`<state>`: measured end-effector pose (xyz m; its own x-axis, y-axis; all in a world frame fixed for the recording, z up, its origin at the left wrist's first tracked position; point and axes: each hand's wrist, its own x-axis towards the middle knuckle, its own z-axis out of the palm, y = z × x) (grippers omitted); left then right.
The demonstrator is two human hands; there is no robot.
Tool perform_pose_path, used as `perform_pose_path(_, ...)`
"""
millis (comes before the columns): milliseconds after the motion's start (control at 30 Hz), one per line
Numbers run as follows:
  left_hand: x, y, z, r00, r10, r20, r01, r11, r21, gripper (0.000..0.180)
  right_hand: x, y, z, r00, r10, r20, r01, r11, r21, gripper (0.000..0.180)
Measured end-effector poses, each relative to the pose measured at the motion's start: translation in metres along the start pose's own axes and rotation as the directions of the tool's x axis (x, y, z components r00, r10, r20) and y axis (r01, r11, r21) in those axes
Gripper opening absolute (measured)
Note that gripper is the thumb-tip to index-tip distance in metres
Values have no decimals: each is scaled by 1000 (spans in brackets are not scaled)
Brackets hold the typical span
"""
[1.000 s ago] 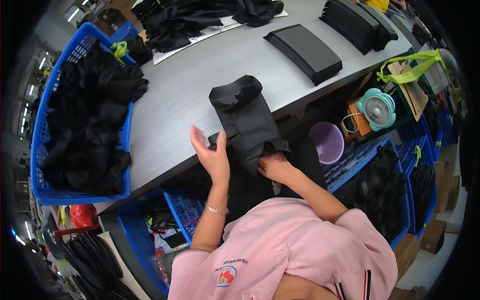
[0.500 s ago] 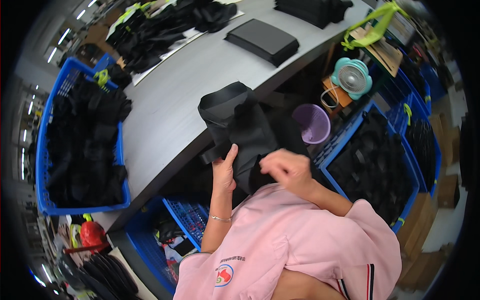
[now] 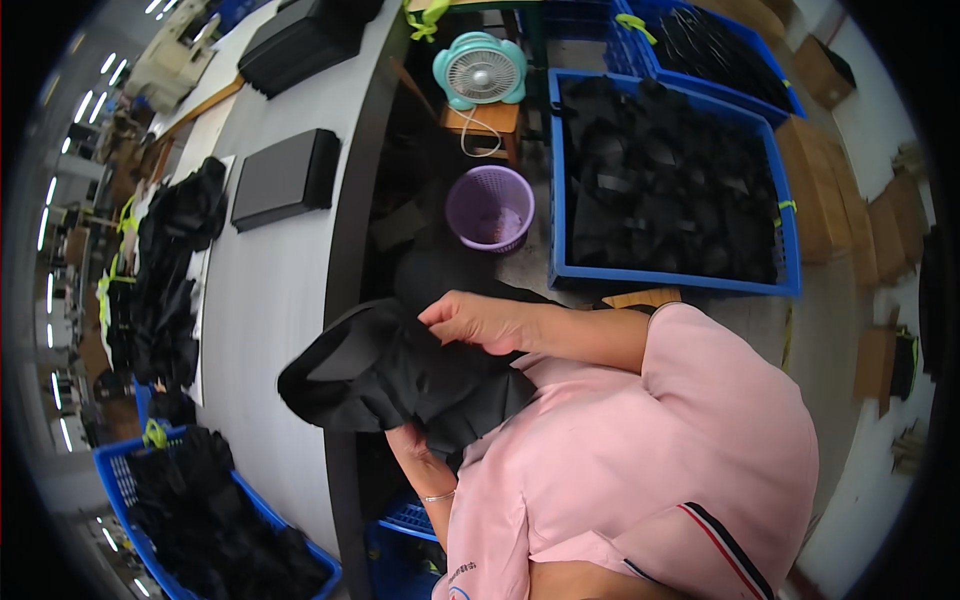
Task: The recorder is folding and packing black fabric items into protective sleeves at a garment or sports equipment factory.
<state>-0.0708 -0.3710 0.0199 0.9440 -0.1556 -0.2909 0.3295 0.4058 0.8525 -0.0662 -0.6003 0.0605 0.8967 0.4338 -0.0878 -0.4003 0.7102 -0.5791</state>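
Note:
A black fabric bag [image 3: 400,375], its wide mouth gaping to the left, is held up in front of my body, partly over the table's edge. My left hand [image 3: 403,440] holds it from beneath; the bag hides those fingers. Above the bag's upper right side, my right hand [image 3: 468,320] is closed in a pinch. Whether it grips the bag's cloth or something small cannot be made out. Loose black cloth hangs between my hands and my pink shirt.
The long grey table [image 3: 270,330] bears a flat black stack [image 3: 287,180], a larger black stack [image 3: 300,45] and black cloth pieces [image 3: 175,270]. A blue crate [image 3: 562,200] of black pieces stands right, a purple basket [image 3: 462,205] and a teal fan [image 3: 482,75] ahead, another blue crate [image 3: 120,490] lower left.
My view and body have turned to the right. The bag has tipped over to the left, covering my left thumb that showed before. My right hand has moved up to the bag's upper side.

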Motion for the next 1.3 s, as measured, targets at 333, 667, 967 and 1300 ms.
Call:
perform_pose_path(333,59,-23,56,994,-46,104,33,992,123,57,-5,-45,-30,996,-7,-86,10,999,37,22)
perform_pose_path(667,84,-23,150,983,-118,144,89,977,191,41,-50,-84,-103,818,-293,-496,161,943,-292,23)
perform_pose_path(967,82,-43,180,933,-279,228,207,933,294,45,-71,-79,-128,901,-108,-419,195,966,169,12)
perform_pose_path(1300,76,-56,221,959,-91,269,18,965,263,60,-93,-87,-147,481,-702,-525,105,641,-761,23)
